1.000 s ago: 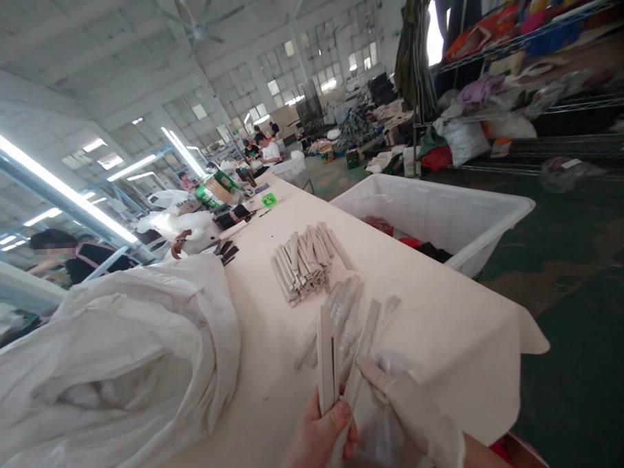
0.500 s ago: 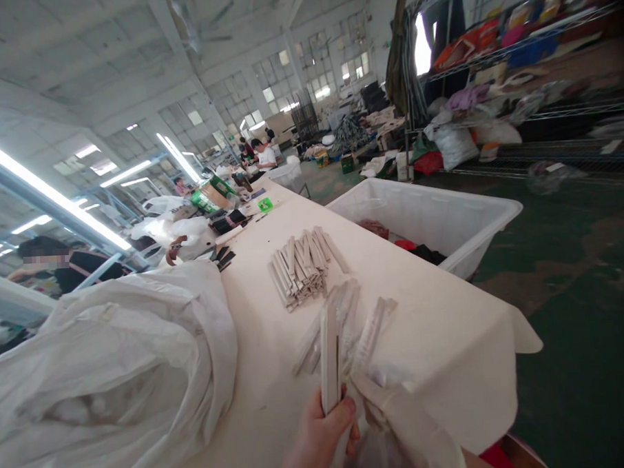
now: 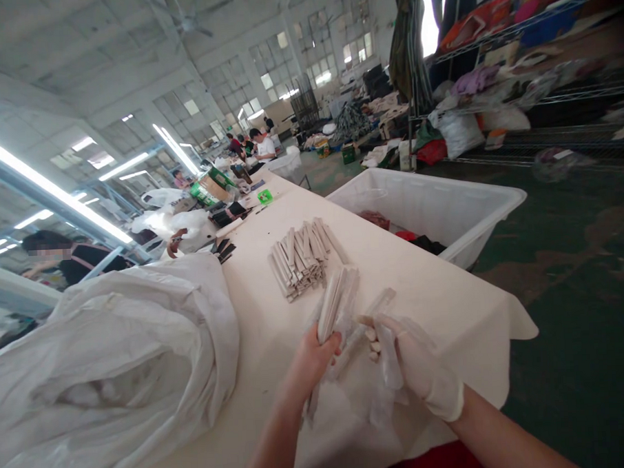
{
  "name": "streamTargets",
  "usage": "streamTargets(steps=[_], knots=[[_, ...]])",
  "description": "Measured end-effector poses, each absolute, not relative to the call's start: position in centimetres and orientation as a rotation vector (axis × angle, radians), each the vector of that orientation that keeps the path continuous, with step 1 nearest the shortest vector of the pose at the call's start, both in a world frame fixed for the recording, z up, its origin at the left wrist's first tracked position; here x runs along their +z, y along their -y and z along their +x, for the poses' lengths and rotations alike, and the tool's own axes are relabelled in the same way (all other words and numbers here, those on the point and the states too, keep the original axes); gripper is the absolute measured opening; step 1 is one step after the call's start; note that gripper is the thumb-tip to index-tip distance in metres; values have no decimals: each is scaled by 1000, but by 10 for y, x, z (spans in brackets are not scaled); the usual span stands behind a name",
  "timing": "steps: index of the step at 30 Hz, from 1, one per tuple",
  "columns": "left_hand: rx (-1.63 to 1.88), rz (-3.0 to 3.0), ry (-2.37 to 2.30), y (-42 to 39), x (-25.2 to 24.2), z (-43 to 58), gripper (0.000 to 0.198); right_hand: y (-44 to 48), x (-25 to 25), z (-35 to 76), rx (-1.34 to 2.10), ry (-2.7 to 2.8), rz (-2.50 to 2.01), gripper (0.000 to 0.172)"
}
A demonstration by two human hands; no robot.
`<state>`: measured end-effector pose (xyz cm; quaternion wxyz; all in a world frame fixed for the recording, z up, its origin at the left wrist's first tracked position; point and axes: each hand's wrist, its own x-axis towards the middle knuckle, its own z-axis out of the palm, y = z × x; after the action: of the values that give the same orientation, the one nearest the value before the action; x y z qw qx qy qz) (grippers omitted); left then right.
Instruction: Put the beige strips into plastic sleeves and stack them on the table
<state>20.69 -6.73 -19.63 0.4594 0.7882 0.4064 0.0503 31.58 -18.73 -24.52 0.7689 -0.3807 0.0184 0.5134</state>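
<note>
Right now my left hand (image 3: 311, 361) is clenched around a bundle of beige strips (image 3: 329, 303), with the thumb across the front and the other fingers behind. I grip it low down, so a short tail sticks out below my palm and the longer part rises clear above it. Its long axis runs away from me and leans a little to the right. The far end points toward the pile of strips (image 3: 300, 256) lying farther up the table (image 3: 449, 304), near it but not touching. My right hand (image 3: 424, 370), gloved in white, sits just beside the bundle on its right, fingers (image 3: 370, 322) curled and pinching a clear plastic wrapper (image 3: 386, 375) that hangs limp under the palm. Whether those fingertips touch the strips I cannot tell. On my left a big white sack (image 3: 115, 353) slumps over the table and fills that side, leaving a bare lane between it and my left forearm. On my right the table's edge is near and ends in a drooping corner, and farther along it a white plastic bin (image 3: 435, 211) stands against the table's side. Bare table lies open between the pile and the bin.
</note>
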Motion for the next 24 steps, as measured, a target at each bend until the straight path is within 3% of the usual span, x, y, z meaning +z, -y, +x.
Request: streamTargets(steps=[4, 10, 16, 19, 24], knots=[[225, 2127, -1165, 58, -190, 208, 14, 192, -253, 325, 1183, -120, -679, 17], [250, 1974, -841, 101, -190, 207, 20, 183, -246, 305, 1164, 5, -695, 23], [316, 1948, -918, 102, -195, 209, 12, 196, -237, 296, 1202, 73, -843, 24], [242, 1803, -841, 99, -188, 200, 18, 200, -230, 299, 1245, 92, -876, 31], [220, 1580, -875, 113, -179, 174, 27, 195, -236, 319, 948, 84, -951, 38]])
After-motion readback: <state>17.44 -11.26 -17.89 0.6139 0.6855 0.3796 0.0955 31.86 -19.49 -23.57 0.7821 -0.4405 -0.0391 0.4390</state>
